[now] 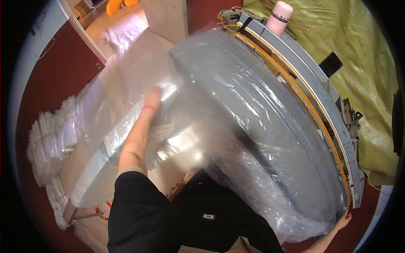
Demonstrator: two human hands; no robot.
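Observation:
My left arm reaches forward over a big sheet of see-through plastic film (pixel 236 84). My left hand (pixel 153 98) is at the film's left part, over a pale edge, its fingers smeared by motion. At the lower right, my right hand (pixel 346 219) has its fingers closed at the near end of a long machine bar (pixel 320 76) with an orange-brown strip (pixel 312 105) along it. What the fingers hold there is too small to make out. The film covers a grey-blue tabletop and hangs down in folds on the near side.
Bundles of folded plastic bags (pixel 52 139) lie at the left. A pink bottle (pixel 279 19) and a dark phone-like slab (pixel 330 64) are by the bar's far side. Behind them hangs a yellow-green sheet (pixel 358 46). Orange slippers (pixel 118 5) lie on the floor at the top.

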